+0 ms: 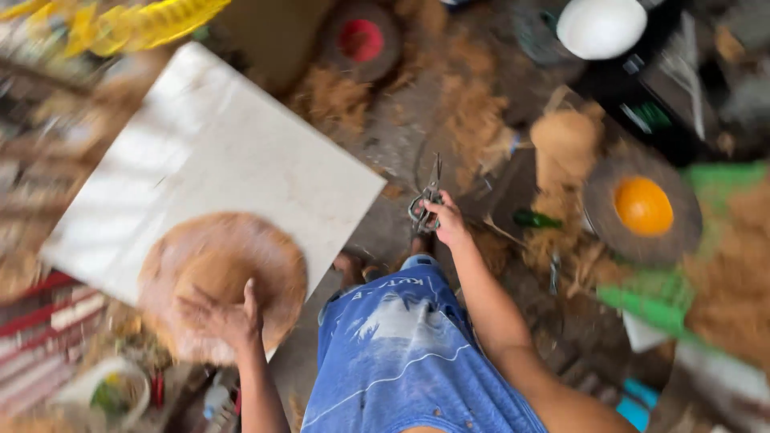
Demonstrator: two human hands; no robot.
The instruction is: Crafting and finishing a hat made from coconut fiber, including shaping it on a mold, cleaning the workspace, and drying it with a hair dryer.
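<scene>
1. Head view, looking down: your left hand (228,319) lies spread, fingers open, flat on a round brown fibre mat (220,281). The hand is blurred, so I cannot tell whether the fingertips press in or only rest.
2. The fibre mat sits at the near corner of a pale square board (216,152), and its near edge overhangs that corner. The rest of the board is bare and tilts away toward the far left.
3. Your right hand (445,223) is closed around the handles of a pair of metal scissors (427,200), held just beyond the board's right corner. The blades point away from you, over the floor (401,136).
4. Your blue denim shorts (401,345) fill the bottom centre, between your two forearms.
5. On the floor to the right, well apart from your hands, lies a dark round disc with an orange centre (642,207), with a heap of loose brown fibre (565,144) just beside it.
6. Further off, at the top, sit a disc with a red centre (361,40) and a white bowl (601,26).
7. The edges of this view are blurred, and the small things at the lower left cannot be made out.
</scene>
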